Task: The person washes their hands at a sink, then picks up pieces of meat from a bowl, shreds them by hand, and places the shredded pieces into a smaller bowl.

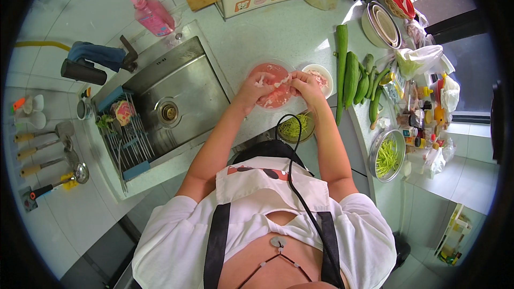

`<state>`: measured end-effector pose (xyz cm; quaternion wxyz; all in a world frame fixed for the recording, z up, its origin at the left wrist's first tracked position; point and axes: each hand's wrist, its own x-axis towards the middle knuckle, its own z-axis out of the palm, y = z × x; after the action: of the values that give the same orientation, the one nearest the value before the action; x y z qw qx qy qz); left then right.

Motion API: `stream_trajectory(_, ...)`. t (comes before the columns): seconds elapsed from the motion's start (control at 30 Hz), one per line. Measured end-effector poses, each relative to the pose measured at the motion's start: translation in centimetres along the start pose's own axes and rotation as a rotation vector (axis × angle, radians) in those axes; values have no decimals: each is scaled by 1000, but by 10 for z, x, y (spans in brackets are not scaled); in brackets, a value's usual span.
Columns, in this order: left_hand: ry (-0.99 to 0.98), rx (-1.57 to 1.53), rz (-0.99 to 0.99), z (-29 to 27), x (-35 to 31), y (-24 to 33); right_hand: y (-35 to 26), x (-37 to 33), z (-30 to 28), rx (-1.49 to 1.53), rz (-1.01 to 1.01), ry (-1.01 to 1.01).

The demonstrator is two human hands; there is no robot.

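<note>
A clear round bowl (272, 65) of pinkish-red water with pale pieces of raw meat stands on the counter in front of me. My left hand (255, 89) is over its left side, fingers curled around a pale scrap. At the bowl's right rim, my right hand (305, 86) pinches a pale strip of raw meat (284, 81) that stretches toward the left hand. Just beyond that hand sits a small white bowl (329, 86) holding pink meat pieces, partly covered by the hand. The exact kind of meat is too small to tell.
A steel sink (188, 85) with a dish rack (131, 139) lies left. Long green gourds (350, 77) rest to the right, near a metal bowl of green strips (386, 155). Another basket of green strips (294, 127) is below the counter edge. A pink bottle (154, 17) stands behind the sink.
</note>
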<state>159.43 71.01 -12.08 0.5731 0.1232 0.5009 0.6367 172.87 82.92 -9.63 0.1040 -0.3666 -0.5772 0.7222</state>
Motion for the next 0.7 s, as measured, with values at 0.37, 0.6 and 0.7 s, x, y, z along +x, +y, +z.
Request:
stream_trajectory(0.37, -169, 133, -115, -6, 9, -8, -2, -1, 0, -441, -137, 39)
stream_trajectory(0.6, -226, 244, -98, -4, 9, -8, 2, -1, 4, -455, -187, 30)
stream_trajectory(0.7, -208, 305, -82, -4, 10, -9, 4, 0, 5, -462, -215, 34)
